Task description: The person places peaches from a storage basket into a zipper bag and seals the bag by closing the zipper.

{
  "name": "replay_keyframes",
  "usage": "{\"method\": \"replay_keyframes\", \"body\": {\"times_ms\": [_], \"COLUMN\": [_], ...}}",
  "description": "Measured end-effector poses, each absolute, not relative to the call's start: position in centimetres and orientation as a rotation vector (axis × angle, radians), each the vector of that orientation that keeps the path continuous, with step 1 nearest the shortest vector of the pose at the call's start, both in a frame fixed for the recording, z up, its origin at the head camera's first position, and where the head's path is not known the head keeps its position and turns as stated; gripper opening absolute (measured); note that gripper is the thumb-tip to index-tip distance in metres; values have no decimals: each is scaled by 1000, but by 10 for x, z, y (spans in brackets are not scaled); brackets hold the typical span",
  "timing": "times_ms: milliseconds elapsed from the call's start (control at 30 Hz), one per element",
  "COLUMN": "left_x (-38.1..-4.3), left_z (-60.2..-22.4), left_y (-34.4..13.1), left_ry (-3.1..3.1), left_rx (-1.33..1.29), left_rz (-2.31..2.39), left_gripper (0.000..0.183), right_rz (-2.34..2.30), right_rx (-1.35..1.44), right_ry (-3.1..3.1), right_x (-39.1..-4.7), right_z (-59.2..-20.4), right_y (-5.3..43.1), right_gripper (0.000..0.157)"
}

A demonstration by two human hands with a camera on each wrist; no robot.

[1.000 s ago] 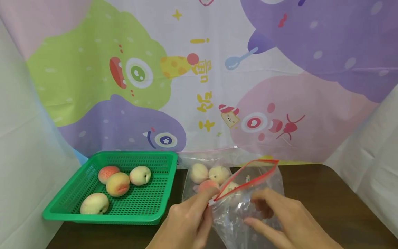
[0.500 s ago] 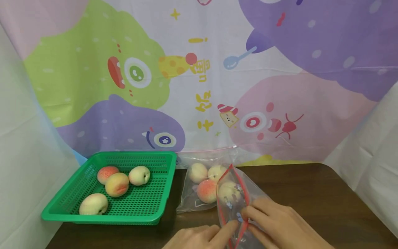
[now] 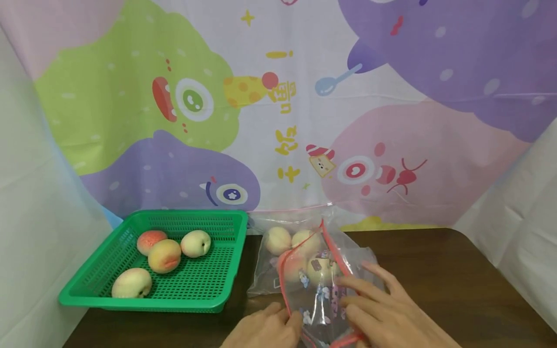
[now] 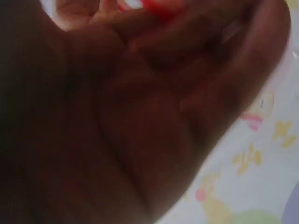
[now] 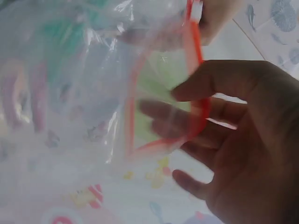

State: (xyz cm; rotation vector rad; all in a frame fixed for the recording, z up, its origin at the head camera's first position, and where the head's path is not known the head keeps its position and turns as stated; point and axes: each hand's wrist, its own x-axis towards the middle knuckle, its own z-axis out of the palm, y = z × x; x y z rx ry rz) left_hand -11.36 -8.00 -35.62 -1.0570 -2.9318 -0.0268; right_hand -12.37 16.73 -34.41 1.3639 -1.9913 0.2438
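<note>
A clear zip bag [image 3: 319, 302] with a red zip rim and small printed cartoon figures spreads its mouth between the two hands. My left hand [image 3: 267, 328] holds the bag's left rim; in the right wrist view that hand [image 5: 219, 21] is by the white zip slider [image 5: 196, 10]. My right hand [image 3: 383, 309] touches the right rim with its fingers spread; in the right wrist view, thumb and fingers stand apart around the red rim [image 5: 202, 112]. Behind lies another clear zip bag [image 3: 263, 285] with several peaches [image 3: 278, 240]. The left wrist view is mostly a dark palm [image 4: 135, 112].
A green plastic basket [image 3: 152, 303] stands on the left with several peaches [image 3: 164, 256] in it. Dark brown wooden table [image 3: 444, 270] extends to the right. A printed cartoon cloth [image 3: 278, 193] hangs behind, with white cloth at both sides.
The bag's red mouth has turned from slanting rightward to facing up and widened. The left hand has moved down toward the front edge; the right hand's fingers have shifted along the right rim and spread.
</note>
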Motion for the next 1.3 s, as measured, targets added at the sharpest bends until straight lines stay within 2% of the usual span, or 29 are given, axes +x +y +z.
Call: {"method": "replay_keyframes", "body": {"times_ms": [133, 233, 367, 467, 533, 833, 1067, 1133, 1300], "left_x": [-111, -112, -120, -122, -123, -130, -128, -128, -126], "left_z": [-347, -337, -332, -343, -355, -407, -413, -410, -414], "left_y": [-84, -83, -76, -72, -73, -90, -92, -92, -94], "left_ry": [-2665, -2334, -1876, -1709, -1708, -1918, -1839, -1830, -1878], "left_rx": [-893, -864, -1081, -1262, -1329, -1310, -1072, -1043, -1005], "left_rz": [122, 70, -87, -26, 38, 65, 108, 86, 62], "left_gripper": [26, 24, 32, 43, 43, 43, 31, 37, 59], "right_rz": [163, 86, -8, -23, -24, -39, -227, -240, -225], "right_rx": [1270, 1201, 1141, 1182, 1219, 1234, 1061, 1054, 1126], "right_ry": [-1970, -1920, -1904, -1938, -1952, -1917, -2147, -2143, -1983], "right_x": [-125, -128, -129, -129, -130, -134, -126, -125, -130], "right_z": [-346, -348, -350, -355, -361, -391, -382, -379, -386], "right_y": [172, 176, 179, 175, 173, 177, 195, 196, 195], "right_gripper": [27, 36, 50, 53, 56, 42, 69, 71, 65]}}
